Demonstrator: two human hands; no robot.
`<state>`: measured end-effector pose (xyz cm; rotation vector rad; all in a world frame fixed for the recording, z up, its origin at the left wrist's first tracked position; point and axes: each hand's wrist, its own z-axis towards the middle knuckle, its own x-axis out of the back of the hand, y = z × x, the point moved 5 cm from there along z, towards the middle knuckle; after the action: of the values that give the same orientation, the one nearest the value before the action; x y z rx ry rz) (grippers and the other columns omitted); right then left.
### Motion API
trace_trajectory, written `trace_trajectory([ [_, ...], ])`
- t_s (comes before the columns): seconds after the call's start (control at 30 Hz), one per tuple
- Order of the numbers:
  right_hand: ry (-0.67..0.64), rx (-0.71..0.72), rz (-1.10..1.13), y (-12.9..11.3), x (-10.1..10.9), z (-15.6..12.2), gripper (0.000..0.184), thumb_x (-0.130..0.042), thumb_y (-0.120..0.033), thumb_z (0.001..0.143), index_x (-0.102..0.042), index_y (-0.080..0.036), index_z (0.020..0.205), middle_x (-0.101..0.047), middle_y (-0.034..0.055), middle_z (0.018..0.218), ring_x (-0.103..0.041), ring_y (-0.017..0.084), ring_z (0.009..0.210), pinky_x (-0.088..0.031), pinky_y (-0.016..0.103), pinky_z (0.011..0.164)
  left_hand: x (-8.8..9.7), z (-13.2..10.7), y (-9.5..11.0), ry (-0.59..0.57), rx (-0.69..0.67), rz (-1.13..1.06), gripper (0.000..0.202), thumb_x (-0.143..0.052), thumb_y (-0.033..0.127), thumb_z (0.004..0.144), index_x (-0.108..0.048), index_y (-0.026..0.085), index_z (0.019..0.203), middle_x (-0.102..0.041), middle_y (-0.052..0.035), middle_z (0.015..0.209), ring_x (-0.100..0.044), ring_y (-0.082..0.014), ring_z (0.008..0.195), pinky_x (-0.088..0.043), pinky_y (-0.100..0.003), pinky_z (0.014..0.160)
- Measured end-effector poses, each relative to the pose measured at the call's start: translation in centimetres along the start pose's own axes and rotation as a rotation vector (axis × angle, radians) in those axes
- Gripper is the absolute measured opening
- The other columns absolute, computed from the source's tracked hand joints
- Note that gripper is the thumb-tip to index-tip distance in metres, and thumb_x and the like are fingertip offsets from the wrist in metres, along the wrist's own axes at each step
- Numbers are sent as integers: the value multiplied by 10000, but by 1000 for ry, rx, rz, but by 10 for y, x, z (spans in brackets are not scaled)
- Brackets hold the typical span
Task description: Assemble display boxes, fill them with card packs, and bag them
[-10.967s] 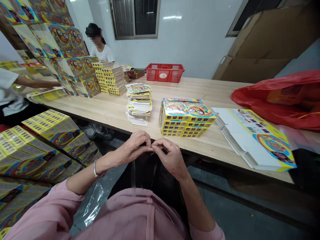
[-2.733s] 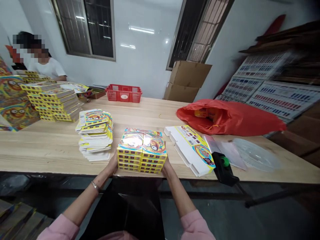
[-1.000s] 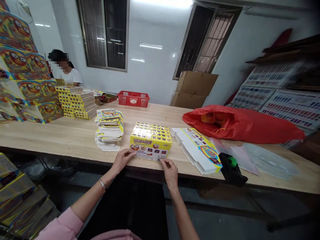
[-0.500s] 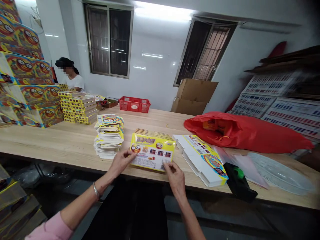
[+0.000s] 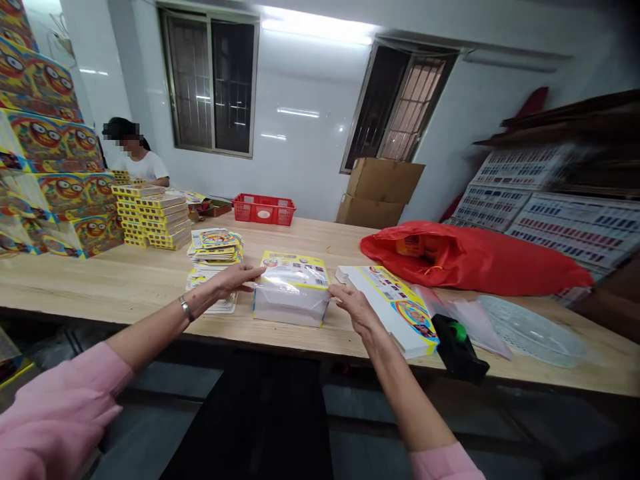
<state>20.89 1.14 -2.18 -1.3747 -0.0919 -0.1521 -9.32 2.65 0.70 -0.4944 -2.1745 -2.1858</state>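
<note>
l hand [image 5: 243,276] & r hand [image 5: 353,305]: grip pinching clear film [image 5: 286,291] at opp. sides of box pack [image 5: 289,310], on bench [image 5: 150,283]; 1 red basket [image 5: 264,210] behind.

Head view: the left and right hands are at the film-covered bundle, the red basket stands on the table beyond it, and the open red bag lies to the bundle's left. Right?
Not quite: the open red bag lies to the right of the film-covered bundle, as the head view shows. The left hand, right hand and red basket are as you said.
</note>
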Motion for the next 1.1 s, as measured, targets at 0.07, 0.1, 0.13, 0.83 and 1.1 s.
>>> trace_trajectory([
  [0.07, 40, 25, -36, 3, 3, -9, 420, -729, -598, 640, -693, -180, 644, -686, 46, 750, -608, 217, 794, -420, 308, 699, -2, -10, -12, -13, 3, -21, 611, -744, 733, 600, -669, 157, 791, -641, -59, 936, -582, -201, 912, -509, -299, 763],
  [0.1, 59, 30, -48, 5, 4, -13, 413, -725, -593, 647, -693, -182, 644, -680, 42, 741, -599, 214, 782, -408, 303, 679, -4, -15, -18, -26, 6, -6, 610, -713, 744, 635, -664, 160, 806, -642, -74, 994, -585, -222, 964, -517, -323, 796],
  [0.13, 71, 30, -52, 7, 4, -17, 406, -722, -589, 655, -693, -183, 645, -674, 40, 734, -588, 209, 768, -396, 297, 659, -5, -21, -22, -6, -10, 35, 610, -673, 753, 678, -659, 161, 824, -641, -92, 1047, -587, -247, 1012, -522, -359, 832],
  [0.83, -80, 334, 3, -2, 18, -14, 494, -679, -401, 808, -619, -262, 1278, -608, 92, 1332, -626, 136, 787, -536, 306, 732, -138, 11, 39, 4, -751, 827, 242, -503, 314, 984, -704, 187, 940, -755, -67, 960, -663, -211, 921, -375, -438, 1048],
  [1.1, -198, 323, -17, -5, 6, 11, 275, -664, -459, 822, -742, -206, 897, -709, 28, 917, -631, 155, 754, -498, 262, 659, -129, 26, 46, -137, -526, 592, 368, -454, 419, 956, -716, 176, 866, -728, -51, 849, -629, -182, 797, -451, -275, 770],
])
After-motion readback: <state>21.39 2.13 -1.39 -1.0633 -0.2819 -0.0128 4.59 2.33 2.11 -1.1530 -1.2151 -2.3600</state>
